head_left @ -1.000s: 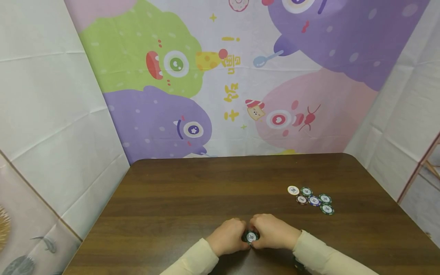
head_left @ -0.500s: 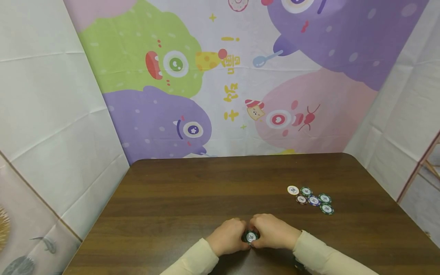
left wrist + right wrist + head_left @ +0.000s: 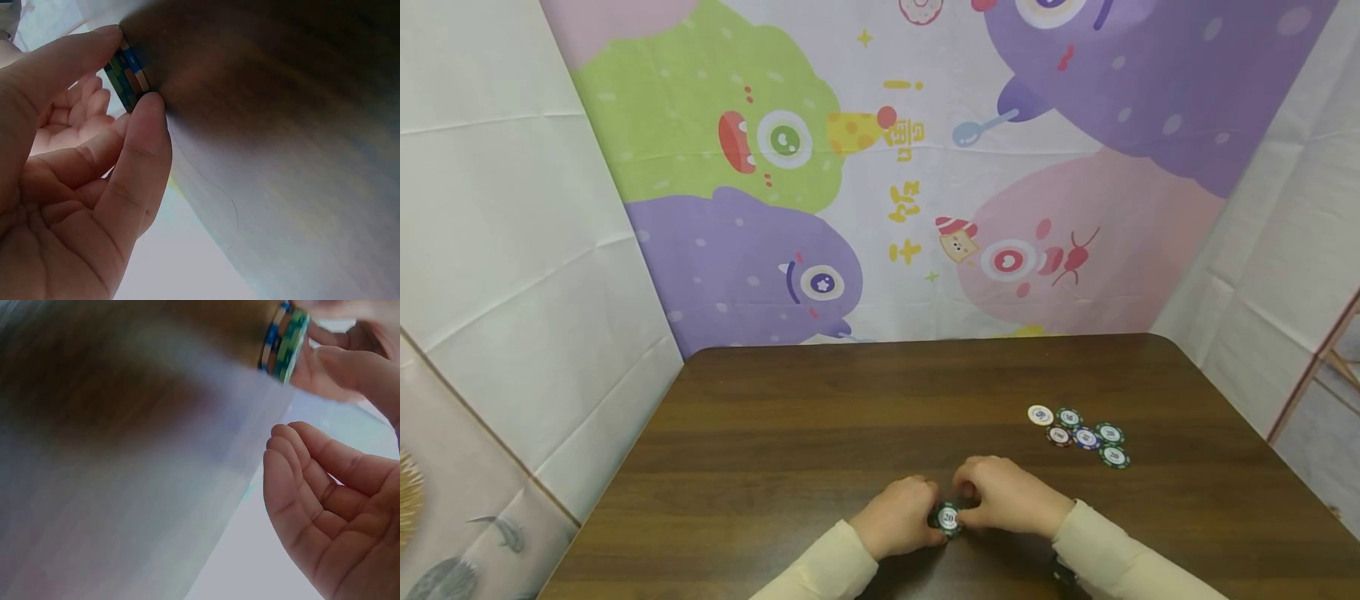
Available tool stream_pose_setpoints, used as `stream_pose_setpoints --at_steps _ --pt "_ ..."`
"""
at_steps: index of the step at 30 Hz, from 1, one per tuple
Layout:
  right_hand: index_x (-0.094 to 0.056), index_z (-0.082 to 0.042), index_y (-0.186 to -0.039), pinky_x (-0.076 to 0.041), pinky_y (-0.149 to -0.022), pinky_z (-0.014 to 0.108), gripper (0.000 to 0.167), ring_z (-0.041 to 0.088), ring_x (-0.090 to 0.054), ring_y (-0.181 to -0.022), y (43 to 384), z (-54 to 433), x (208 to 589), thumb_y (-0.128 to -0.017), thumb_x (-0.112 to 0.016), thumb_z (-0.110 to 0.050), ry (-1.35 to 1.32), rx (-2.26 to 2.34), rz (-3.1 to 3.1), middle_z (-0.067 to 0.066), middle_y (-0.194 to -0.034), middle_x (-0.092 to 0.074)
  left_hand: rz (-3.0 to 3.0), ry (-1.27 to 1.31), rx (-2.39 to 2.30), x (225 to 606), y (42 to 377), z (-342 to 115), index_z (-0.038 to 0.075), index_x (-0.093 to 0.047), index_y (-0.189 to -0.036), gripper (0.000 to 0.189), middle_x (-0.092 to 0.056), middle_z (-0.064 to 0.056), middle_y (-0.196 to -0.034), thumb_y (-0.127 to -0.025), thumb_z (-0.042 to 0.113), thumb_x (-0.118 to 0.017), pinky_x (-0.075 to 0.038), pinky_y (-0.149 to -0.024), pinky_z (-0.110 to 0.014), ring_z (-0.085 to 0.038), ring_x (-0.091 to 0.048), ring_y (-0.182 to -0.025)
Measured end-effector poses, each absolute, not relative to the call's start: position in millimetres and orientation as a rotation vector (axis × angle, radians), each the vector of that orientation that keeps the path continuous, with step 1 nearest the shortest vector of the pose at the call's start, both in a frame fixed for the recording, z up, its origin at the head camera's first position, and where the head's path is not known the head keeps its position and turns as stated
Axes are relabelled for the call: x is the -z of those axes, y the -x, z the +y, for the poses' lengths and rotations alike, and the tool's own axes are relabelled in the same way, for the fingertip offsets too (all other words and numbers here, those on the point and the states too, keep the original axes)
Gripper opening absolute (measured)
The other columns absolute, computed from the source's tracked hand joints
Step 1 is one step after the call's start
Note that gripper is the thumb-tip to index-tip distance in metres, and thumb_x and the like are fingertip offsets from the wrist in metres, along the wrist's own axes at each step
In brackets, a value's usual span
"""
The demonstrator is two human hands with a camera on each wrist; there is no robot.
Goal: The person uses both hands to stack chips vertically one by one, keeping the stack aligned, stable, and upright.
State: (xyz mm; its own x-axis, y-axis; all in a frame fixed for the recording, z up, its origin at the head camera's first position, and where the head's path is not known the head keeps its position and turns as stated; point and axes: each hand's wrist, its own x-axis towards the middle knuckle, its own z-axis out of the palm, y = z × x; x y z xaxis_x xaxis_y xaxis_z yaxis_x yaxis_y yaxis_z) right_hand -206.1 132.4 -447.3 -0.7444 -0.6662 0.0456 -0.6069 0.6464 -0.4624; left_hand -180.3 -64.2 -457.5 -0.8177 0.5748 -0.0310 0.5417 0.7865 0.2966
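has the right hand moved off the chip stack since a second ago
Yes. The right hand has shifted up and right, toward the loose chips; the stack stays put in the left hand.

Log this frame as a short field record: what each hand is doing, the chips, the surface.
left hand: pinches the stack of chips between thumb and finger, as the left wrist view shows
right hand: beside the stack, fingers loosely curled; in the right wrist view it holds nothing
stack of chips: near table edge; top chip reads 20; edges blue, green, brown
loose chips: six, flat, in a cluster at the right
table: dark wood
backdrop: cartoon monsters
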Motion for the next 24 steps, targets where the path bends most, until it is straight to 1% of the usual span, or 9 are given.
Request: stream_pose_setpoints --at_steps 7,11,16,20,24 --pt "-0.069 -0.007 -0.103 -0.048 -0.068 0.025 0.034 0.007 -0.056 -0.078 215 150 446 -0.078 -0.08 -0.028 0.968 0.663 2.899 -0.005 -0.089 -0.063 2.869 -0.9 -0.392 457 180 -64 0.012 -0.066 -0.086 0.026 -0.058 0.009 -0.076 -0.074 0.027 -0.084 -0.042 -0.061 -0.016 0.0 -0.046 -0.067" --pt "-0.069 -0.007 -0.104 -0.051 -0.071 0.027 0.037 0.011 -0.062 -0.082 218 164 445 -0.079 -0.08 -0.031 0.883 0.676 2.97 -0.002 -0.094 -0.066 2.891 -0.911 -0.38 458 181 -64 0.013 -0.066 -0.085 0.026 -0.058 0.009 -0.076 -0.073 0.028 -0.084 -0.042 -0.061 -0.017 0.0 -0.046 -0.067" --pt "-0.068 -0.006 -0.106 -0.053 -0.072 0.031 0.037 0.014 -0.064 -0.085 222 183 444 -0.081 -0.078 -0.031 0.751 0.71 3.045 0.002 -0.098 -0.069 2.894 -0.917 -0.384 458 180 -64 0.013 -0.067 -0.084 0.025 -0.058 0.009 -0.076 -0.073 0.028 -0.083 -0.042 -0.062 -0.017 0.0 -0.046 -0.068" --pt "-0.068 -0.002 -0.107 -0.053 -0.072 0.036 0.037 0.016 -0.065 -0.084 225 200 442 -0.082 -0.077 -0.029 0.659 0.739 3.078 0.005 -0.096 -0.071 2.897 -0.935 -0.372 458 180 -64 0.014 -0.067 -0.084 0.024 -0.058 0.01 -0.076 -0.074 0.028 -0.083 -0.041 -0.062 -0.017 0.001 -0.045 -0.068" --pt "-0.067 -0.002 -0.108 -0.053 -0.068 0.033 0.037 0.014 -0.064 -0.081 227 219 441 -0.084 -0.075 -0.029 0.588 0.762 3.107 0.005 -0.093 -0.07 2.906 -0.945 -0.362 458 180 -64 0.014 -0.067 -0.083 0.023 -0.057 0.01 -0.075 -0.074 0.028 -0.083 -0.041 -0.062 -0.016 0.001 -0.044 -0.068"
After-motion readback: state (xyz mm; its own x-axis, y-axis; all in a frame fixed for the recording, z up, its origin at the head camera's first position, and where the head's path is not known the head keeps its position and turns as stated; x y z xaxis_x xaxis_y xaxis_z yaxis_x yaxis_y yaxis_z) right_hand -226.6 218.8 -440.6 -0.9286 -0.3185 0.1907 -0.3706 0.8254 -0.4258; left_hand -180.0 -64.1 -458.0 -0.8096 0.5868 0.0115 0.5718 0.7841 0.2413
